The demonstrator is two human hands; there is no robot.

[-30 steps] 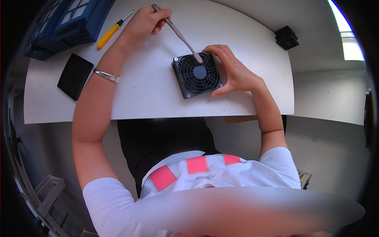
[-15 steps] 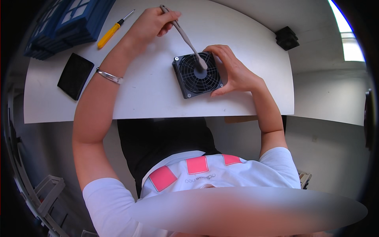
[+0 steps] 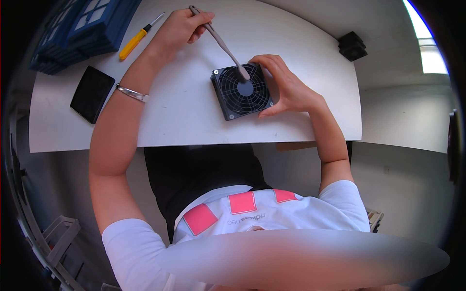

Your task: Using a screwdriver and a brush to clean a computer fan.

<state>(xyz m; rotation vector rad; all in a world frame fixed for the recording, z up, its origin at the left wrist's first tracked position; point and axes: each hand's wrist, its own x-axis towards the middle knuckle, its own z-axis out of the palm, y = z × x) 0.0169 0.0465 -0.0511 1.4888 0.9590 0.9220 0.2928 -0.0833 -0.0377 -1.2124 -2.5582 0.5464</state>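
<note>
Pinched in the fingers of my left hand (image 3: 183, 26) is a grey-brown toothbrush (image 3: 221, 42), held near its far end and slanting down to the right. Its head rests on the upper part of a round black grille, just above the hub of a square black fan (image 3: 246, 89). The fan lies flat on the white table with screws at its corners. My right hand (image 3: 290, 88) grips the fan's right side, fingers at the far corner and thumb at the near one. The bristles are hidden under the brush head.
A yellow-handled screwdriver (image 3: 133, 45) lies beyond my left forearm. Left of that arm is a flat black rectangular piece (image 3: 92, 95). Blue crates (image 3: 90, 30) stand at the far left. Small black blocks (image 3: 352, 46) sit at the right edge of the white table (image 3: 179, 116).
My left hand has shifted slightly left, and the toothbrush head has slid up and left across the grille, uncovering more of the hub. My right hand and the fan stay almost still.
</note>
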